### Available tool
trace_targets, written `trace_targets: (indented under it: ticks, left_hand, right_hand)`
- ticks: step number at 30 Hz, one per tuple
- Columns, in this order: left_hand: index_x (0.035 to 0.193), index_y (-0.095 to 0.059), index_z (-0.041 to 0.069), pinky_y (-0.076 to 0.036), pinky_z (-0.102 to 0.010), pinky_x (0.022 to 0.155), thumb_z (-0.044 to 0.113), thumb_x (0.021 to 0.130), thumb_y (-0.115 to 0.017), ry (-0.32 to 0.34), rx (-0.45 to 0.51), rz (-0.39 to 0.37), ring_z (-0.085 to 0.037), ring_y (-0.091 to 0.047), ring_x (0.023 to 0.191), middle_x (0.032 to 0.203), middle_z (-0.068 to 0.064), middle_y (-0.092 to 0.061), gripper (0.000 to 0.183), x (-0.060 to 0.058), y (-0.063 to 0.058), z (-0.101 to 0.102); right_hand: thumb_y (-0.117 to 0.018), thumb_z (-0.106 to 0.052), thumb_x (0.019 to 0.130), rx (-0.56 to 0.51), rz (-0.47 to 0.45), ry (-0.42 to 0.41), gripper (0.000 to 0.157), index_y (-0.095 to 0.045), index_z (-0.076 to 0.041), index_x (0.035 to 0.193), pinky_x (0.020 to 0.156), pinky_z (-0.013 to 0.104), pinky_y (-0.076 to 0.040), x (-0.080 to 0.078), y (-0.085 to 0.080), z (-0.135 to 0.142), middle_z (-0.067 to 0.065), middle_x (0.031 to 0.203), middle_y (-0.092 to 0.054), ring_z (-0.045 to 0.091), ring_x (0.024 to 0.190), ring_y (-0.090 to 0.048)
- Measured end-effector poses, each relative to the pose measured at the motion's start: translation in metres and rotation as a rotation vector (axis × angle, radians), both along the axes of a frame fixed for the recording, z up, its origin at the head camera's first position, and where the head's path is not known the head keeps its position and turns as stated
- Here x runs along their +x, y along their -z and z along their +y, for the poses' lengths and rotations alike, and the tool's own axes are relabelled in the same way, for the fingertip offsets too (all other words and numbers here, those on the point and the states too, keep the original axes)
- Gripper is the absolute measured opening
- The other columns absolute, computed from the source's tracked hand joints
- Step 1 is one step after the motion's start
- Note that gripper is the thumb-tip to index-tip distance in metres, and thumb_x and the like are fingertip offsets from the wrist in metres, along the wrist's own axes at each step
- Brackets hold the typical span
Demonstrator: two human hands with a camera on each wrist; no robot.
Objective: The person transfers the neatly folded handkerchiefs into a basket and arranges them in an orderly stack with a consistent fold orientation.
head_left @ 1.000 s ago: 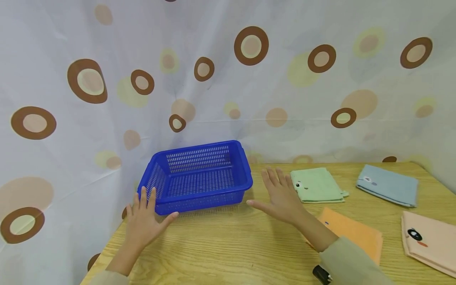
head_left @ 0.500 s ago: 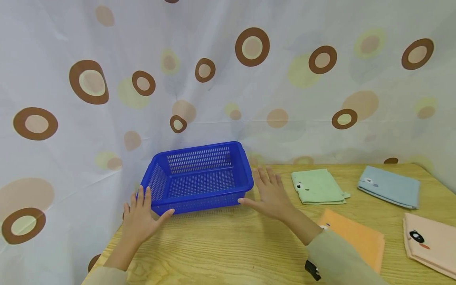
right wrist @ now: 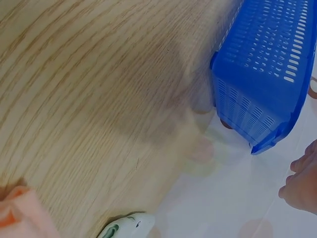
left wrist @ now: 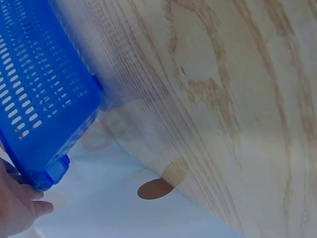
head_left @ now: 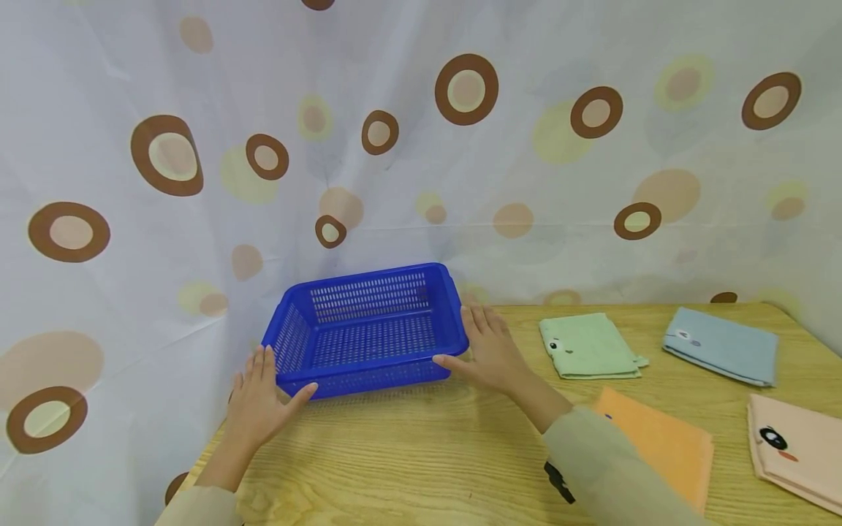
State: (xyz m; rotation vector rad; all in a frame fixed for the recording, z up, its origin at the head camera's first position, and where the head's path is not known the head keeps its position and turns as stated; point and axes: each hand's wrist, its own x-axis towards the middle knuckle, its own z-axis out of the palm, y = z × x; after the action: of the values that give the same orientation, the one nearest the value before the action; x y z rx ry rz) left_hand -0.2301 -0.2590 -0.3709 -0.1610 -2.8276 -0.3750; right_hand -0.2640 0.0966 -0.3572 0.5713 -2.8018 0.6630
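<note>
A blue plastic basket [head_left: 368, 374] with slotted walls sits on the wooden table against the patterned curtain, nothing in it. My left hand [head_left: 258, 409] is at its front left corner, fingers straight and thumb spread; in the left wrist view those fingers [left wrist: 37, 206] are right at the rim's corner. On the other side, my right hand [head_left: 490, 354] is held with straight fingers beside the right end, its thumb overlapping the front right corner. The right wrist view has a gap between the fingers [right wrist: 294, 181] and the basket's rim [right wrist: 277, 139].
Folded cloths lie to the right: green [head_left: 588, 347], blue [head_left: 720, 347], orange [head_left: 664, 446] and peach [head_left: 796, 453], with embroidered faces. A small black object [head_left: 559, 482] is partly behind the right sleeve. The curtain [head_left: 395, 175] borders the table at back and left.
My right hand has moved left, closing in on the basket's right end. My left hand has shifted slightly at the left corner. The basket stays in place.
</note>
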Motion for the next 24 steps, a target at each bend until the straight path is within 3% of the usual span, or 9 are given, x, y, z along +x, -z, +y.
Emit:
trace_targets:
  ticks: [14,24]
  left_hand:
    - [0.138,-0.014,-0.017,-0.006,-0.060,0.110,0.063,0.082,-0.047,-0.025,-0.003,-0.024,-0.050,-0.009,0.135,0.145,-0.036,-0.011,0.103,-0.017,0.001,-0.004]
    - [0.135,-0.016,-0.021,-0.007,-0.061,0.110,0.062,0.082,-0.048,-0.021,-0.010,-0.027,-0.053,-0.008,0.133,0.143,-0.040,-0.010,0.103,-0.023,0.003,-0.011]
  right_hand:
    - [-0.046,-0.059,0.086,-0.032,-0.107,0.017,0.094,-0.007,0.003,0.145,0.116,0.050,-0.001,-0.010,0.008,-0.011,0.019,0.153,-0.002,0.034,0.141,0.004]
    - [-0.045,-0.058,0.087,0.020,-0.093,0.001,0.093,-0.007,0.005,0.144,0.116,0.049,-0.003,-0.014,0.008,-0.023,0.021,0.152,-0.004,0.034,0.141,0.002]
